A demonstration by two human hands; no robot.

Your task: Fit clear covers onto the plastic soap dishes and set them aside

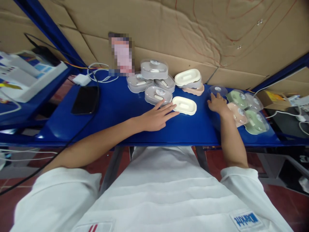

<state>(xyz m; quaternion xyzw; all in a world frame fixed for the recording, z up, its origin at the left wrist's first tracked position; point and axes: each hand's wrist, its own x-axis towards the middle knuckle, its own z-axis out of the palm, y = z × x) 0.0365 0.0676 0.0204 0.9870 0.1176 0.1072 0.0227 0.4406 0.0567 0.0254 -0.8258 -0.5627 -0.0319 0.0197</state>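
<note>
My left hand lies spread over the blue table, its fingertips at the near edge of a cream oval tray and a lidded grey box. The tray sits flat, with a raised oval in its middle. Further right, my right hand reaches out with fingers apart. Its fingertips meet the near side of a clear plastic lid bearing a round sticker; whether they grip it is hard to see. Beside that wrist are a lidded pink box and a lidded green box.
More grey boxes, one a stacked box, stand at the back. Nearby is a pile of open trays topped by a cream tray. A black phone, white cable and charger lie left. Cardboard walls the back.
</note>
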